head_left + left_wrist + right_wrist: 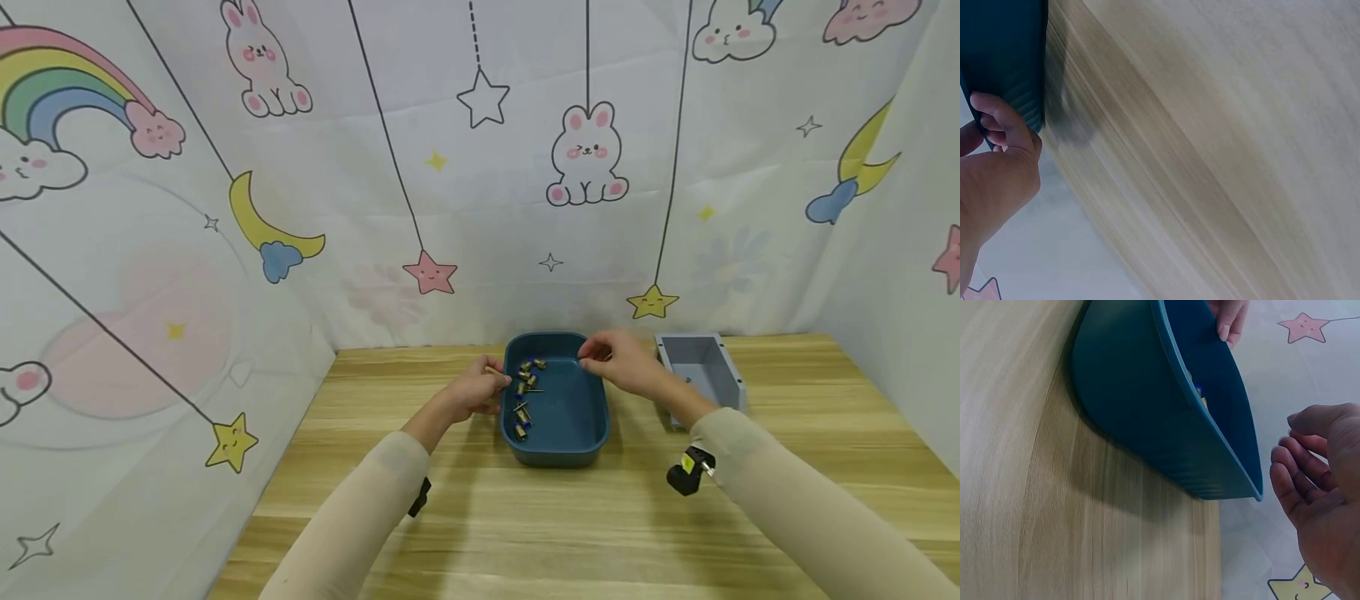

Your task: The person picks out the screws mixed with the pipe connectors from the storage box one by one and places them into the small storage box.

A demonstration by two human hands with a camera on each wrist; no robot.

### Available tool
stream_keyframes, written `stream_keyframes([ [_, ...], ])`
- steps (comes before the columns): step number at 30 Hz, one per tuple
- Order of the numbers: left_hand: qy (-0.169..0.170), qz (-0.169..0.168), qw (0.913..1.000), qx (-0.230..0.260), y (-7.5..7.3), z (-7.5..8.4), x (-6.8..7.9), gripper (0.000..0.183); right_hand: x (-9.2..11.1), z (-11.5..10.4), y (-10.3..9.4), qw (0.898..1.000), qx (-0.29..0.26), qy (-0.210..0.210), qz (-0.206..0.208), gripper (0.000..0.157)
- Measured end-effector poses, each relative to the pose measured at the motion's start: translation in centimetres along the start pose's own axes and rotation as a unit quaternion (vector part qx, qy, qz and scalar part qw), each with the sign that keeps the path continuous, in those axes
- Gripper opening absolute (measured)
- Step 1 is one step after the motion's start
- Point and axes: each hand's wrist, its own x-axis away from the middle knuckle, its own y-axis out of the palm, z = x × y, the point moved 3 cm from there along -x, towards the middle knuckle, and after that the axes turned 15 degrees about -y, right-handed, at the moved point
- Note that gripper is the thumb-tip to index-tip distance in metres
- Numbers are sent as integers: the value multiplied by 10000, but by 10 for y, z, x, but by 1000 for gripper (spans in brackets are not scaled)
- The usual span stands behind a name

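A dark teal plastic bin (pixel 562 457) stands on the table, with several small brass-coloured metal parts (pixel 522 390) with blue bits lying along its left side. The left hand (pixel 474 389) grips the bin's left rim; in the left wrist view its thumb and fingers (pixel 1007 125) lie on either side of the wall. Over the bin's far right rim is the right hand (pixel 618 360). In the right wrist view the right hand (pixel 1322 469) appears apart from the bin, its fingers loosely bent and nothing visible between them.
A grey open box (pixel 731 367) stands to the right of the bin, partly behind the right forearm, with a small item inside. Behind the wooden table (pixel 570 533) hangs a white curtain (pixel 510 208) printed with rabbits and stars.
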Motion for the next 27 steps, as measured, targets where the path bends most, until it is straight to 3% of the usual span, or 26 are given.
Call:
stream_keyframes([
  [27, 48, -113, 9999, -24, -4, -1, 2, 42, -10, 2, 22, 9998, 65, 87, -158, 9],
])
